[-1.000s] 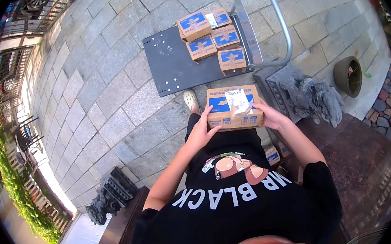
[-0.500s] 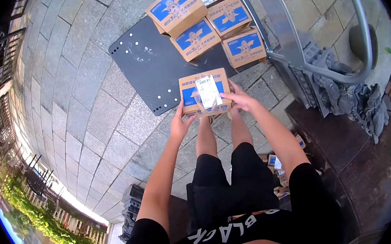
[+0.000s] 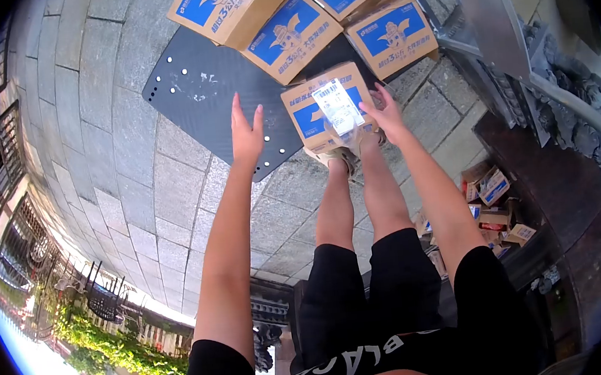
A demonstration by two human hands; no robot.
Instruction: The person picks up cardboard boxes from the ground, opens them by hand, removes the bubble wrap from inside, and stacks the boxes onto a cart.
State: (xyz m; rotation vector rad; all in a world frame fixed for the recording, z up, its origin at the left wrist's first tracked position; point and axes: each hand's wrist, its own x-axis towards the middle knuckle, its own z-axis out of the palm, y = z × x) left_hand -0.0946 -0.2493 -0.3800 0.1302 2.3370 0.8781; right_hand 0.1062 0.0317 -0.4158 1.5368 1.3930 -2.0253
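A cardboard box (image 3: pixel 303 124) with blue printing and a white shipping label (image 3: pixel 340 105) rests at the near edge of a black flat cart deck (image 3: pixel 190 108), just in front of my feet. My left hand (image 3: pixel 246 135) is off to the left of this box, fingers stretched and apart, holding nothing. At the box's right side is my right hand (image 3: pixel 386 116), its fingers spread along the edge; whether they still touch the cardboard I cannot tell. Similar boxes stand behind it: a taller one (image 3: pixel 228 12), one in the middle (image 3: pixel 289 37) and one at the right (image 3: pixel 394 35).
A metal cart handle (image 3: pixel 568 100) rises at the right, beside carved grey stonework (image 3: pixel 562 157). Several smaller boxes (image 3: pixel 495 217) lie piled at lower right, near a dark step (image 3: pixel 536 188). Grey stone paving (image 3: pixel 119 153) surrounds the cart on the left.
The labelled box was between both hands and is now down at the deck's edge. My left hand has let go and moved left; my right hand has loosened. The view has shifted closer.
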